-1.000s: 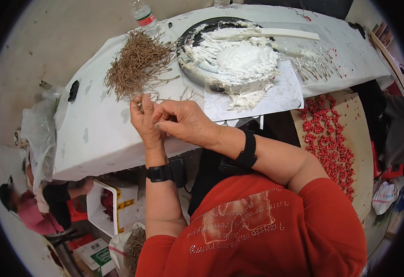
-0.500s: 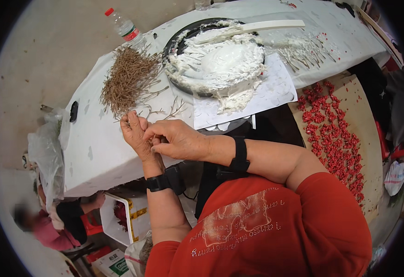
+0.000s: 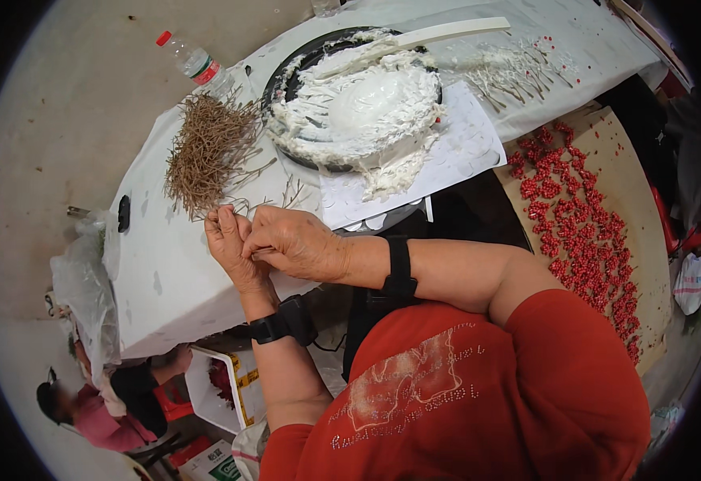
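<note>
A pile of thin brown twigs [image 3: 210, 152] lies on the counter [image 3: 174, 272], just beyond the left hand [image 3: 235, 250]. The fingers of this hand are bent together near the lower edge of the pile; whether something thin is between them, I cannot tell. Close at its right side is the right hand [image 3: 290, 244], with curled fingers that overlap the left one in the view; I cannot tell what it grasps, if anything. A few loose twigs [image 3: 292, 193] lie just beyond the right hand. Farther beyond it, to the right, stands a round black tray [image 3: 294, 68] with white paste [image 3: 370, 108] and a flat white stick [image 3: 454, 30]. Under the tray's near side is a white paper sheet [image 3: 478, 144]. Well to the right of both hands, red berry clusters [image 3: 579, 220] are spread on a tan board [image 3: 631, 176]. Beyond the twig pile a clear bottle [image 3: 192, 62] leans.
</note>
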`<state>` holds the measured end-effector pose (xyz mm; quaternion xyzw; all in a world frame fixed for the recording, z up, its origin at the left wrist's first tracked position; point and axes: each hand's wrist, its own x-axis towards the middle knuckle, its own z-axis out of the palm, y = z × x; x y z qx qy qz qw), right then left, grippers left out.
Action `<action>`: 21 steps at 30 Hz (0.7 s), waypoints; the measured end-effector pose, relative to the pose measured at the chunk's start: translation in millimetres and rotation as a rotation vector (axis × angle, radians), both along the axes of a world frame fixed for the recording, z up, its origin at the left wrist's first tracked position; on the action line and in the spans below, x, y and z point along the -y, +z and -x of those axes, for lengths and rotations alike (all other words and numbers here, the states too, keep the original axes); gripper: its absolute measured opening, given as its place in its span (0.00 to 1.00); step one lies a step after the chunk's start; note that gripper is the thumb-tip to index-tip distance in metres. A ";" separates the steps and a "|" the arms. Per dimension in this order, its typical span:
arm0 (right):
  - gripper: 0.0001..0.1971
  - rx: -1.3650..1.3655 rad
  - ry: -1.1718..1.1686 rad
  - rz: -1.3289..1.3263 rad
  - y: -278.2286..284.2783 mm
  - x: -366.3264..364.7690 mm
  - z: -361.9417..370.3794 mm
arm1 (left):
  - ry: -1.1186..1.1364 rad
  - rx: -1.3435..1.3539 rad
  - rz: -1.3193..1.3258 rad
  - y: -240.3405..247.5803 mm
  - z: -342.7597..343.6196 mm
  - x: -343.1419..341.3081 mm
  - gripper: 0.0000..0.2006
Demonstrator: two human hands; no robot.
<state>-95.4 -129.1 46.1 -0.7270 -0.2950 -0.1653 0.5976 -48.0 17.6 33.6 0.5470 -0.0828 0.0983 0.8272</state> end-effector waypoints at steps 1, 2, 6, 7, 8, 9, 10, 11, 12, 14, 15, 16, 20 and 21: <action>0.08 0.009 -0.009 -0.031 1.5 1.3 0.1 | 0.049 0.009 -0.015 -2.1 -0.2 1.3 0.06; 0.08 0.017 -0.018 -0.061 4.3 3.7 0.8 | 0.098 0.016 -0.030 -2.1 1.0 5.6 0.06; 0.08 0.217 -0.139 -0.138 27.5 17.8 5.3 | 0.128 0.045 0.026 2.6 10.7 25.8 0.06; 0.08 0.216 -0.139 -0.137 35.5 24.0 7.8 | 0.123 0.058 0.062 3.4 12.7 27.9 0.06; 0.08 0.189 -0.092 -0.128 43.9 33.5 10.8 | 0.122 0.056 0.064 0.6 11.7 27.6 0.06; 0.08 0.163 -0.045 -0.119 51.6 43.8 14.3 | 0.174 0.097 -0.092 -4.7 9.3 25.8 0.07; 0.07 0.138 0.001 -0.108 56.6 54.6 15.9 | 0.224 0.138 -0.245 -9.5 5.4 25.6 0.07; 0.07 0.138 -0.001 -0.104 59.5 64.4 17.1 | 0.273 0.178 -0.399 -13.1 2.4 24.7 0.07; 0.07 0.122 -0.075 -0.090 61.9 75.2 18.5 | 0.270 0.178 -0.396 -12.9 1.3 25.4 0.07; 0.06 0.093 -0.225 -0.061 64.5 97.2 20.8 | 0.275 0.106 -0.581 -11.9 -0.2 26.2 0.09; 0.06 0.093 -0.230 -0.059 64.6 109.3 20.8 | 0.276 0.071 -0.675 -11.3 -0.6 26.8 0.09; 0.06 0.047 -0.274 -0.048 64.5 121.8 20.1 | 0.271 0.072 -0.673 -10.7 -0.7 27.6 0.09; 0.07 -0.113 -0.356 -0.132 73.8 158.4 25.7 | 0.338 0.180 -1.058 -7.2 1.0 32.9 0.09; 0.08 -0.169 -0.369 -0.180 74.9 165.0 26.5 | 0.333 0.168 -1.109 -4.6 2.6 34.4 0.09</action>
